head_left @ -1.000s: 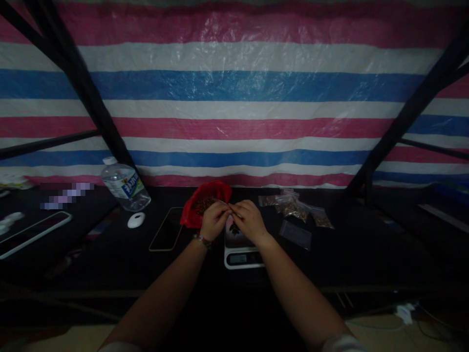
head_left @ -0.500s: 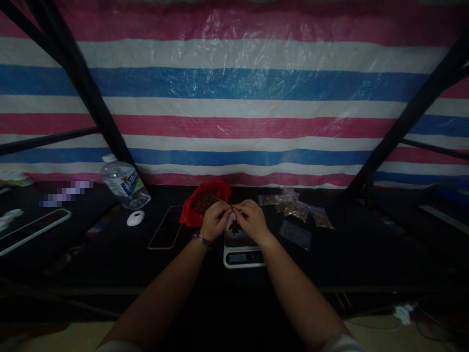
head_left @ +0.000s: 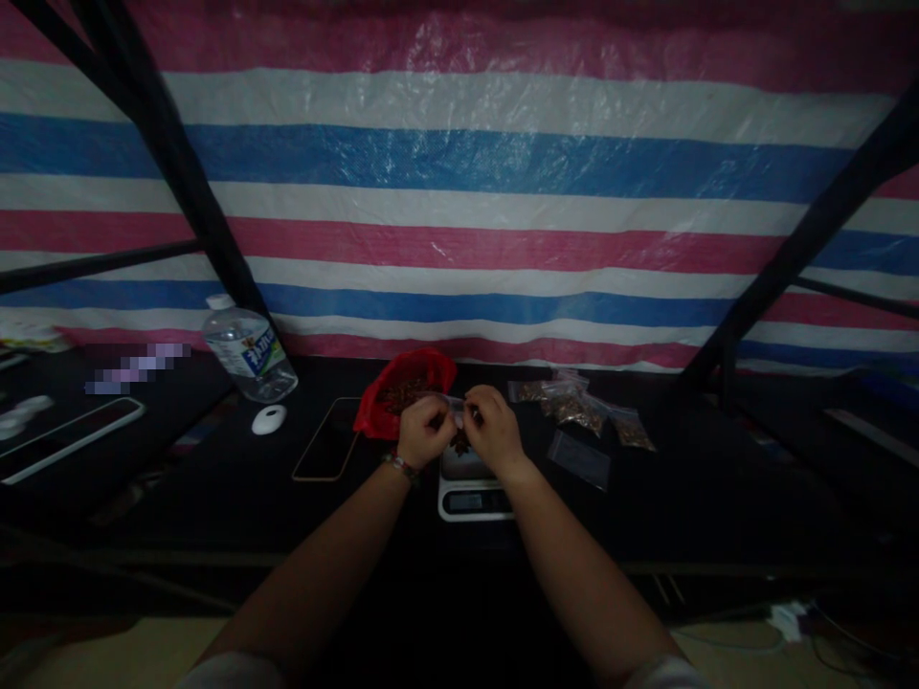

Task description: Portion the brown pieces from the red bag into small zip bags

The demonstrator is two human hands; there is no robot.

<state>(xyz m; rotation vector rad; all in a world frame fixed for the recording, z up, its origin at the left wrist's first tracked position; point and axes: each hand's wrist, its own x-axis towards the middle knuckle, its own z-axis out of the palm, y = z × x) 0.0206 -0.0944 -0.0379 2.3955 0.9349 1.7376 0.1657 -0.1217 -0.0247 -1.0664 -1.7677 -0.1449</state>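
My left hand point(head_left: 423, 431) and my right hand point(head_left: 495, 433) are close together over a white digital scale point(head_left: 446, 505). Thumb and fingers are pinched on both. Stretched between them is a small clear plastic bag point(head_left: 452, 403), mostly covered by the fingers. Dark brown dried pieces point(head_left: 460, 442) lie on the scale's plate below, partly hidden by my hands. Just behind my left hand, an open red plastic bag point(head_left: 373, 407) holds more brown pieces. A flat clear zip bag point(head_left: 580, 461) rests right of the scale.
Several filled zip bags point(head_left: 578, 411) lie at the back right. To the left are a phone point(head_left: 326, 442), a white computer mouse or case point(head_left: 268, 419) and a large clear bottle point(head_left: 251, 354). Another phone point(head_left: 78, 438) is farther left. Striped sheeting point(head_left: 488, 211) hangs behind, between dark metal bars.
My hands have drawn slightly apart, and more of the clear bag shows between them. The view has shifted a little; things on the table stay in place.
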